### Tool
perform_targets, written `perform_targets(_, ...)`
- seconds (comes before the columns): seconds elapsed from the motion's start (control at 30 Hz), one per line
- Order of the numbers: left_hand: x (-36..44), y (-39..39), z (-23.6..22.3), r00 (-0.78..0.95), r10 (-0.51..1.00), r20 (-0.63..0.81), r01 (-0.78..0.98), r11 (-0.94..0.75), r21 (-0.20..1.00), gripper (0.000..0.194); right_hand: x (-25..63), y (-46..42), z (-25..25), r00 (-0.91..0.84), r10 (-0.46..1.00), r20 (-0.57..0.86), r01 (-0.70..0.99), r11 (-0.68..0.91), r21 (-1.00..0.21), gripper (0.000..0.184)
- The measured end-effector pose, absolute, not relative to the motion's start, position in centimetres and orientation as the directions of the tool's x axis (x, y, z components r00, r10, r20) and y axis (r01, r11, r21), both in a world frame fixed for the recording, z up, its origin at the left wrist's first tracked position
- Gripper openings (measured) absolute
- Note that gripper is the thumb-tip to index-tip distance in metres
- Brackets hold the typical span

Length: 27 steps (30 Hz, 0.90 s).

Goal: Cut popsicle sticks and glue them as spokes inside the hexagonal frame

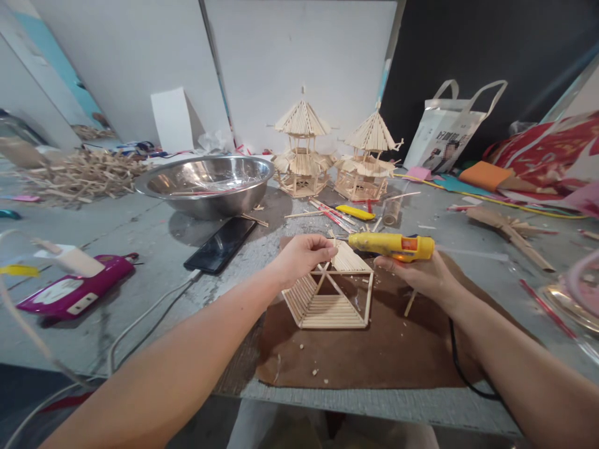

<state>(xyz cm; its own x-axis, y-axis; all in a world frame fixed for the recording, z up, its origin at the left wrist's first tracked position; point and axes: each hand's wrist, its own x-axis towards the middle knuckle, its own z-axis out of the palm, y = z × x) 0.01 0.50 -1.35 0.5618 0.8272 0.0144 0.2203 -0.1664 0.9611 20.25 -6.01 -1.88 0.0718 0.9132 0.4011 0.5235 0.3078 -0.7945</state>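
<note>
In the head view, my right hand is wrapped round a yellow hot glue gun, held level with its nozzle pointing left. My left hand is closed in a pinch close to the nozzle, on what looks like a short wooden stick. Below it lies a six-sided wooden stick frame with spokes. Some of its wedges are filled with rows of sticks, while others stay open. My left fingers partly cover its upper left side. A brown board lies under the frame.
Two stick pavilions stand behind, near a yellow cutter knife. A steel bowl, a phone with a cable and a purple power strip are on the left. Wooden sticks are heaped at the far left.
</note>
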Motion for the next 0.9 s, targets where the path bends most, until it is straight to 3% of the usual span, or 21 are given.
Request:
perform_targets(0.67,-0.3,0.8,-1.2,0.549,0.835,0.027,0.293,-0.223,0.930,0.021,21.0,-5.7,-2.5,0.025,0.925,0.380,0.530,0.310,-0.789,0.027)
perform_targets(0.77,-0.8,1.2,-0.9,0.583,0.812,0.024,0.391,-0.306,0.868,0.019,21.2,-5.7,-2.2,0.066,0.914,0.401,0.580,0.292,-0.760,0.025)
perform_targets(0.9,-1.2,1.4,-0.6,0.716,0.698,-0.012,0.507,-0.507,0.697,0.014,21.2,-5.6,-2.0,0.099,0.925,0.366,0.556,0.253,-0.791,0.025)
